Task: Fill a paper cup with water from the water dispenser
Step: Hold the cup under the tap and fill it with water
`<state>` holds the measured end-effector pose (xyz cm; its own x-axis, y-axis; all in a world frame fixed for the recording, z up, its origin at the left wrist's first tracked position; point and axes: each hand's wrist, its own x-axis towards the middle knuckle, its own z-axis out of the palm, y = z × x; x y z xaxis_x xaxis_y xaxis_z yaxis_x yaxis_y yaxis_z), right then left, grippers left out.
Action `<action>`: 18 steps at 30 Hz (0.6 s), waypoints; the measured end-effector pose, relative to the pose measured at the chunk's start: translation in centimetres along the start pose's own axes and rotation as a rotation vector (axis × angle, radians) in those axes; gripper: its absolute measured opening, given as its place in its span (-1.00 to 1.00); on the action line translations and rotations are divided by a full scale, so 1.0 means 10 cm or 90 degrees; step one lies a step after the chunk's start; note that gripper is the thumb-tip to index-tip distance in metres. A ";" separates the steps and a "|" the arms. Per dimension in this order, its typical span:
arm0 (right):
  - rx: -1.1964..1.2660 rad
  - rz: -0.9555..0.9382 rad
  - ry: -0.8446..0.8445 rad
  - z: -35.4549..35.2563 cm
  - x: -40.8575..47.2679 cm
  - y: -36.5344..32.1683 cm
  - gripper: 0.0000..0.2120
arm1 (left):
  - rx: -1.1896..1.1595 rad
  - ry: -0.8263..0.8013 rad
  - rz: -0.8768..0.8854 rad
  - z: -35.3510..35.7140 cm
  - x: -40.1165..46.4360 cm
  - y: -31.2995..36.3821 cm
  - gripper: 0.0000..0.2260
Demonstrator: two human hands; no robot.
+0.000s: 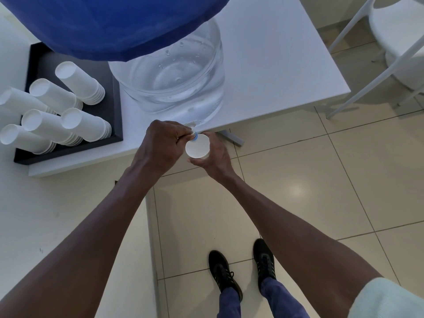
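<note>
Taking the tap (194, 134) at the foot of the water dispenser (174, 86) as the landmark, the black tray (36, 65) of stacked upturned cups (80, 83) lies well to its left on the white table (275, 65).

Just left of the tap, the left hand (164, 145) is pinched on it, thumb and fingers closed round the small blue-and-white piece at the table edge.

Directly under and slightly right of the tap, the paper cup (197, 148) stands upright, its open mouth facing up, its long axis vertical and its near rim touching or almost touching the spout. Whether any water is in it cannot be told; the inside reads plain white.

To the right of the tap and below it, the right hand (212, 160) wraps the cup from the side and beneath, fingers curled round its wall, holding it out past the table edge over the tiled floor (321, 180).

The coming move seems to turn on this alignment: the spout sits over the cup's far edge rather than its middle, so the stream would likely fall close to the rim. The right hand would probably need to shift the cup slightly toward the table to centre it.
</note>
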<state>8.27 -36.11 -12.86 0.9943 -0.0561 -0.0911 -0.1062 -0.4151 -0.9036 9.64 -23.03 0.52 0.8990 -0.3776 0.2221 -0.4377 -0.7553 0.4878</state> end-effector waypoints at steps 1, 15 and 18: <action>-0.001 0.000 0.000 0.00 0.00 0.00 -0.31 | 0.003 -0.002 0.000 0.00 0.00 0.00 -0.92; 0.006 0.004 0.002 -0.03 0.00 -0.03 -0.31 | -0.014 0.000 -0.013 0.01 0.00 0.00 -0.91; 0.008 0.002 0.002 -0.03 0.00 -0.04 -0.31 | -0.017 -0.002 -0.017 0.00 0.00 -0.01 -0.91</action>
<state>8.27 -36.26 -12.35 0.9939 -0.0599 -0.0931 -0.1094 -0.4031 -0.9086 9.66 -22.99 0.47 0.9100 -0.3600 0.2058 -0.4134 -0.7507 0.5152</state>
